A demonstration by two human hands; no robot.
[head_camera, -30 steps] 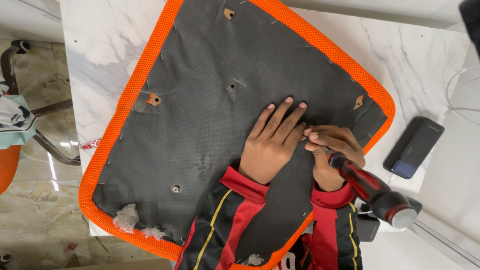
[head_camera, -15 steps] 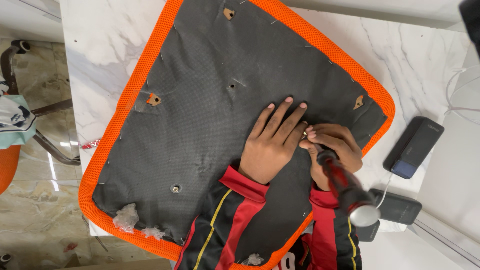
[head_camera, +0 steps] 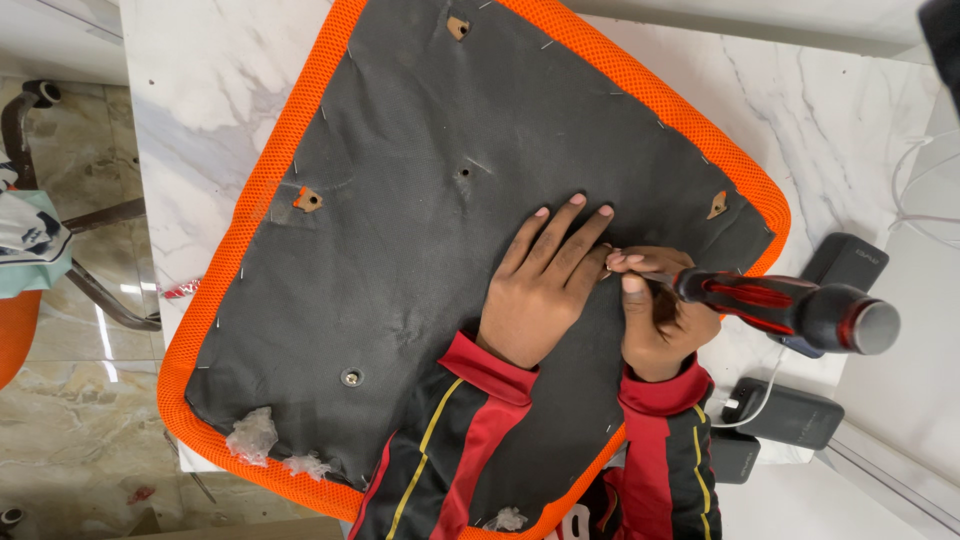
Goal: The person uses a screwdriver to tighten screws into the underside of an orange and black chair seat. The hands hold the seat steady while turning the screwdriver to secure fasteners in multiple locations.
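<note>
An upturned chair seat (head_camera: pixel 420 240) lies on a white marble table (head_camera: pixel 200 110); its underside is dark grey fabric edged with orange mesh and stapled along the border. My left hand (head_camera: pixel 545 285) presses flat on the fabric, fingers spread. Just to its right, my right hand (head_camera: pixel 660 310) grips a red-and-black screwdriver (head_camera: pixel 790 305), whose tip meets the fabric by my left fingertips. The handle points right, lying low over the table. Screw holes (head_camera: pixel 308 200) show in the fabric.
A dark power bank (head_camera: pixel 845 265) and black chargers (head_camera: pixel 790 415) with a white cable sit at the table's right edge. Bits of clear plastic (head_camera: pixel 252 435) cling to the seat's near corner. A chair base (head_camera: pixel 60 250) stands on the marble floor at left.
The screwdriver handle has swung from pointing down toward me up to the right, now lying nearly level. My left hand has stayed flat on the fabric.
</note>
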